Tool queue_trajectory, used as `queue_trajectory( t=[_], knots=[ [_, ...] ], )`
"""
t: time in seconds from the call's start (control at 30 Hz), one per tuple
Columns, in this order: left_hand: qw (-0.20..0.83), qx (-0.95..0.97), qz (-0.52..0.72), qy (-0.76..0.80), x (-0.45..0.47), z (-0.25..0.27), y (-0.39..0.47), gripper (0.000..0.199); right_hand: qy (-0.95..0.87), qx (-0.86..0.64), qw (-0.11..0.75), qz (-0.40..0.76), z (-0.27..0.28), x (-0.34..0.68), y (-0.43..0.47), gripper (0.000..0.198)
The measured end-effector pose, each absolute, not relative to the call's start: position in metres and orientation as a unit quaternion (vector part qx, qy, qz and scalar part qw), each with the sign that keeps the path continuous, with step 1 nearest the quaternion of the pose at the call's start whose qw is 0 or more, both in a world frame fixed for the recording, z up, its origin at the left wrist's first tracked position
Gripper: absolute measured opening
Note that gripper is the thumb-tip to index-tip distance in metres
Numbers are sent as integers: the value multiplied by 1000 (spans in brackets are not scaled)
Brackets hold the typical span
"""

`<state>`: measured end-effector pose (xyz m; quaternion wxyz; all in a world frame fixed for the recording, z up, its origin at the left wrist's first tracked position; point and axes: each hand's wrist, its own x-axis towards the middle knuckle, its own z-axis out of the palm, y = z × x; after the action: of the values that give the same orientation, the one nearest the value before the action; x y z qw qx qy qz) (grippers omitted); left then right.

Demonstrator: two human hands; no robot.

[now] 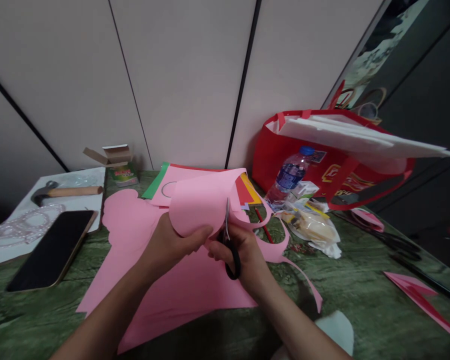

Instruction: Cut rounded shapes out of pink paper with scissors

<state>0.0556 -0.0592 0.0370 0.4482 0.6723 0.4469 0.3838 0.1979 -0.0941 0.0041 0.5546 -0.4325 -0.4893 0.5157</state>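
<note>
My left hand (180, 240) grips the lower edge of a curled sheet of pink paper (202, 197), thumb on top. In my right hand (240, 250) is a pair of black-handled scissors (230, 252), blades pointing up at the paper's right side. A curved pink offcut strip (279, 252) trails from the paper to the right and hangs down over the table. Larger pink sheets (195, 285) lie flat under both hands, with a scalloped pink cutout (123, 220) on their left. How far the blades are apart is hard to make out.
A phone (54, 250), a hammer (71, 191) and clear beads lie left. Behind stand a small open box (123, 170) and stacked coloured paper (159, 182). A water bottle (290, 175), plastic packets (311, 225), red bag (264, 155) and folded pink paper (420, 290) are right.
</note>
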Motion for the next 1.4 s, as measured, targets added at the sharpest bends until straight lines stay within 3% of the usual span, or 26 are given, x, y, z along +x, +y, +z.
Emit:
queue_trajectory(
  t=[0.47, 1.1, 1.4],
  knots=[
    [437, 669, 379, 467, 54, 38, -57, 23, -475, -440, 552, 524, 9, 196, -95, 11],
    [431, 677, 396, 446, 52, 42, -56, 15, -468, -454, 544, 528, 13, 195, -98, 13],
    [447, 670, 412, 426, 51, 37, -54, 26, -465, -452, 547, 530, 12, 194, -97, 13]
  ],
)
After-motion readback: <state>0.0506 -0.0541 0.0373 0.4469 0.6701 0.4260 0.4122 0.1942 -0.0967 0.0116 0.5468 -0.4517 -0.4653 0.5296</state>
